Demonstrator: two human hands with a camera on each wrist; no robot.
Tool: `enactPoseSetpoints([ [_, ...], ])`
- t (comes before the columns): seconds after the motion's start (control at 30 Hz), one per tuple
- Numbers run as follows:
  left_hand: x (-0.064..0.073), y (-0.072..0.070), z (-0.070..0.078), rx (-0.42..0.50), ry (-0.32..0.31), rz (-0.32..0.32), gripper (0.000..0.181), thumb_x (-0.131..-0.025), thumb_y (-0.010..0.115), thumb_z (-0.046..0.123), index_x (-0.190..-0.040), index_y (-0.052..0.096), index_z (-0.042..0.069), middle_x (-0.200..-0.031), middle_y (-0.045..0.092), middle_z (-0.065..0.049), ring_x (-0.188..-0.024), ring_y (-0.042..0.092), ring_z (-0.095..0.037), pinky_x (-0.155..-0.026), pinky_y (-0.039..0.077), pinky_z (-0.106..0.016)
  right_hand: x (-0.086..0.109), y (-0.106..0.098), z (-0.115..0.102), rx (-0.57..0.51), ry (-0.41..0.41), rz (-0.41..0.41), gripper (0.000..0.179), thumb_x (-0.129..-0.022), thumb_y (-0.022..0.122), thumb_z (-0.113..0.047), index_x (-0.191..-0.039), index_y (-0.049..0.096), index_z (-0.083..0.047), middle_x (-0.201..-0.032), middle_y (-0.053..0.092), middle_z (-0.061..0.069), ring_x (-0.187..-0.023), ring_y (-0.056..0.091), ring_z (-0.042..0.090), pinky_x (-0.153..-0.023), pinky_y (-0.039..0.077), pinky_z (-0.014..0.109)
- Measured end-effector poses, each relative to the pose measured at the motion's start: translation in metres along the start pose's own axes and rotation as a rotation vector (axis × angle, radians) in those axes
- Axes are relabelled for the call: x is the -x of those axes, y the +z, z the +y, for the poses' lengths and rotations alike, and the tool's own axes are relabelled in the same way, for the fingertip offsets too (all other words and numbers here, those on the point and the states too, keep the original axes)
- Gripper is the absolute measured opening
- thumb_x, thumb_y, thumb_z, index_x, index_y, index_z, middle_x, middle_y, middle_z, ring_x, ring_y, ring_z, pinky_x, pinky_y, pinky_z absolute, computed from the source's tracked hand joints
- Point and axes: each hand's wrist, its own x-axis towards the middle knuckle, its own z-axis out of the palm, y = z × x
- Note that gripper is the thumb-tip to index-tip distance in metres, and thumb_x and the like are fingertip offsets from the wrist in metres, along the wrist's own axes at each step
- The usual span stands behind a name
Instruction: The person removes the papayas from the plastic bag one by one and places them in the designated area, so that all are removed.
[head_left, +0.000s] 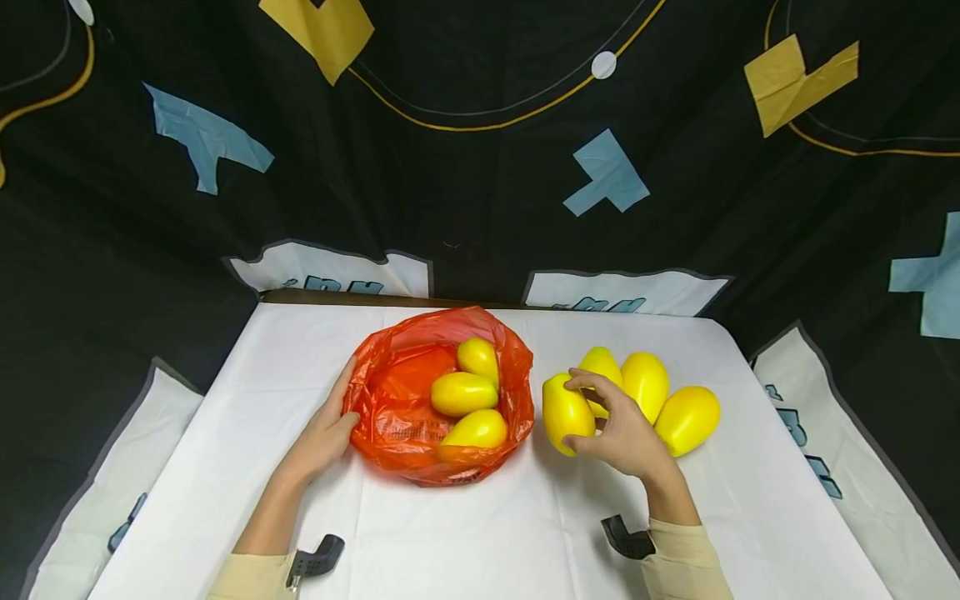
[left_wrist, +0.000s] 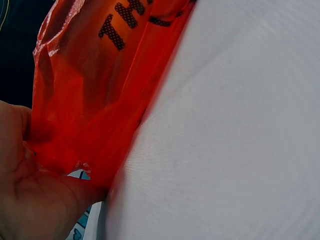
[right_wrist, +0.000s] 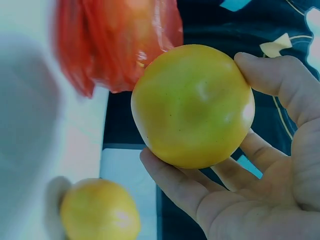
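Observation:
A red plastic bag lies wide open on the table with several yellow mangoes, among them one mango, inside it. My left hand grips the left side of the bag; in the left wrist view, the thumb presses the thin red film and the other fingertips are hidden. Just right of the bag, my right hand holds a yellow mango between thumb and fingers. That held mango shows end-on in the right wrist view, a little greenish, with the bag behind it.
More loose mangoes lie behind and right of my right hand, including one mango and the rightmost mango. A white cloth covers the table. Behind it hangs a black curtain with pieces of blue and yellow tape.

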Motion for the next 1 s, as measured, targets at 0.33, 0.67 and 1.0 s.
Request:
enactPoseSetpoints([
  [0.33,0.001,0.001,0.007,-0.005,-0.017,-0.006,0.078,-0.093,0.038,-0.009,-0.158,0.001,0.015,-0.163,0.001,-0.007,-0.147,0.0,-0.028,-0.114,0.005,-0.061,0.017,0.013,0.026,-0.017,0.052,-0.005,0.066,-0.065,0.086,-0.006,-0.122,0.057,-0.019,-0.147,0.044,0.002,-0.125,0.048,0.035,-0.087,0.052,0.049],
  [0.67,-0.003,0.001,-0.009,0.012,-0.012,0.001,0.08,-0.093,0.038,-0.01,-0.158,0.002,0.019,-0.163,0.001,-0.002,-0.147,-0.001,-0.026,-0.114,0.002,-0.06,0.023,0.02,0.049,-0.078,0.067,0.014,0.068,-0.065,0.084,0.003,-0.126,0.056,-0.007,-0.142,0.047,0.011,-0.128,0.044,0.037,-0.094,0.046,0.056],
  [1.0,-0.007,0.001,-0.032,-0.032,-0.002,0.022,0.083,-0.094,0.037,-0.005,-0.156,0.002,0.037,-0.162,0.002,0.011,-0.147,0.001,-0.02,-0.115,0.005,-0.057,0.031,0.016,0.025,-0.104,0.124,0.017,0.065,-0.069,0.079,0.007,-0.128,0.052,0.002,-0.138,0.047,0.021,-0.123,0.046,0.048,-0.091,0.047,0.055],
])
